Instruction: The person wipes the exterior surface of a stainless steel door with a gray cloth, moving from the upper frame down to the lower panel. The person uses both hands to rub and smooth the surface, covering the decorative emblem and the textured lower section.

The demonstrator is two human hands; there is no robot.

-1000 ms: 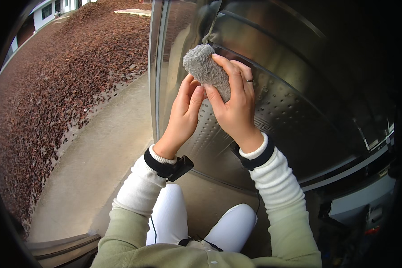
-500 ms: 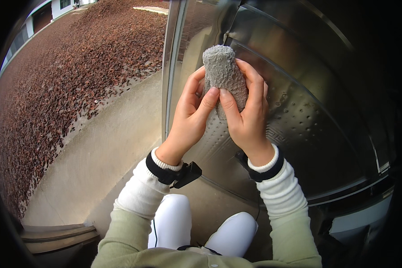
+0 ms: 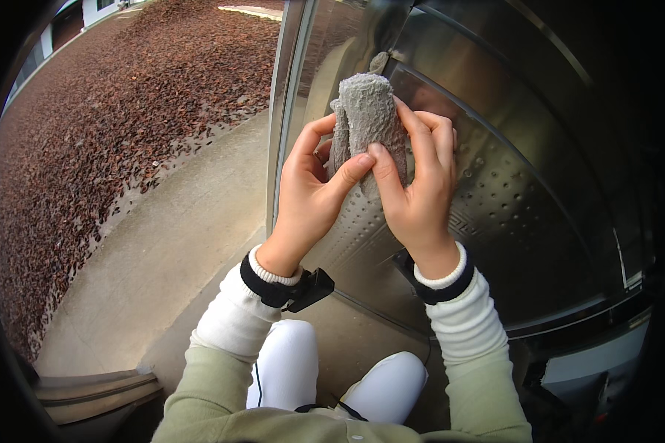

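Grey fuzzy sock (image 3: 369,122) held upright in front of steel drum (image 3: 510,184), between both hands. Left hand (image 3: 310,196) closed on its left edge, thumb pressed across front; right hand (image 3: 417,184) wrapped round right side, fingers behind. Judgement — keep thumbs pinching fabric evenly, work it close to body. Concrete path (image 3: 170,244) and brown mulch (image 3: 103,118) lie left.

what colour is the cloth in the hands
Grey, with a nubbly texture; the cloth shows in the head view.
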